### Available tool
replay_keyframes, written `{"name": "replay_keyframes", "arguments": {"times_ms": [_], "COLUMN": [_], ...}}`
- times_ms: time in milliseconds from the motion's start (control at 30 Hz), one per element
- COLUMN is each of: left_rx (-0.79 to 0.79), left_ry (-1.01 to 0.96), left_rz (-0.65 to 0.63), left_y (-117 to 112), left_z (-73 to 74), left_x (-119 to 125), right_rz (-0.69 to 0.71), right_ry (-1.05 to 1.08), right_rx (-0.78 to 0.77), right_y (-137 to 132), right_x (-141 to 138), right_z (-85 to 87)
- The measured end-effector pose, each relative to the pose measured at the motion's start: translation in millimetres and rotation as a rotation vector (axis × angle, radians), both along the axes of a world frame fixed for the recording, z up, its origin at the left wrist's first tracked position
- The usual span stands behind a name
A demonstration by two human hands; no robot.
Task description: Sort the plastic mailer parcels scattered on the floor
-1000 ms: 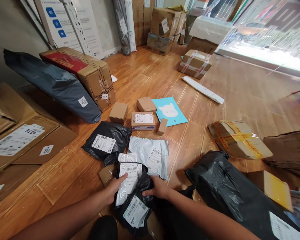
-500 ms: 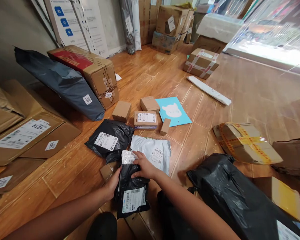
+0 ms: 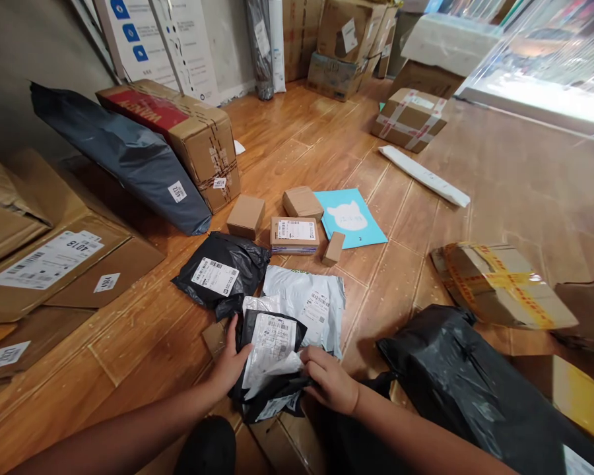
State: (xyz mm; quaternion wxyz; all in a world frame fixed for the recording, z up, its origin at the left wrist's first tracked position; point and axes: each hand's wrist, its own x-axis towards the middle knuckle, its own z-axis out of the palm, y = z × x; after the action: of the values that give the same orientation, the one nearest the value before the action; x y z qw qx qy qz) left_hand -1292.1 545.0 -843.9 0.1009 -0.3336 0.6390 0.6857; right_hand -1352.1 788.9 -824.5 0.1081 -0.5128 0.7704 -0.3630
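Note:
A black plastic mailing bag (image 3: 273,333) with a large white shipping label lies in front of me, its near edge folded up and creased. My left hand (image 3: 231,363) grips its left side, thumb on top and fingers along the edge. At the lower right edge my right hand (image 3: 332,381) pinches the bag, fingers closed. Other mailers lie beneath; a silvery-white one peeks out at the top. A pale grey mailing bag (image 3: 327,307) lies just beyond, and a labelled black parcel (image 3: 215,274) sits to its left.
Small cardboard boxes (image 3: 246,216) and a light-blue envelope (image 3: 359,227) lie ahead. Large cartons (image 3: 44,260) and a dark grey bag (image 3: 129,158) line the left. A big black parcel (image 3: 440,369) and a yellow-taped carton (image 3: 507,284) lie right. A white tube-like package (image 3: 426,176) lies farther off.
My right hand has moved from the top of the packets down to the right edge. The black bag with the large label now shows on top. The view has shifted slightly.

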Motion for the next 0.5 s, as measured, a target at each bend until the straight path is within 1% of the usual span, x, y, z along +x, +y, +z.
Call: {"name": "replay_keyframes", "arguments": {"times_ms": [67,100,133,233,333,400,500], "left_rx": [-0.223,-0.282,-0.305,-0.314,-0.292,-0.29,-0.311], "left_ry": [0.137,0.161,0.153,0.088,0.103,0.139,0.198], "left_rz": [-0.078,-0.12,-0.152,-0.199,-0.229,-0.254,-0.244], "left_y": [-4,-6,-8,-11,-13,-13,-13], "left_z": [-5.3,-8.1,-10.8,-17.6,-20.2,-19.5,-17.8], "left_x": [0,0,-1,-7,-12,-12,-6], "right_rz": [0.039,0.044,0.03,-0.081,-0.18,-0.208,-0.209], "right_ry": [0.019,0.006,-0.029,-0.244,-0.44,-0.494,-0.491], "right_rx": [-0.028,-0.029,-0.019,0.023,0.069,0.108,0.132], "right_y": [0,-3,-7,-26,-46,-55,-59], "right_x": [1,1,-1,-13,-30,-39,-42], "right_z": [-3.3,-4.8,-6.4,-13.5,-23.7,-28.3,-27.7]}}
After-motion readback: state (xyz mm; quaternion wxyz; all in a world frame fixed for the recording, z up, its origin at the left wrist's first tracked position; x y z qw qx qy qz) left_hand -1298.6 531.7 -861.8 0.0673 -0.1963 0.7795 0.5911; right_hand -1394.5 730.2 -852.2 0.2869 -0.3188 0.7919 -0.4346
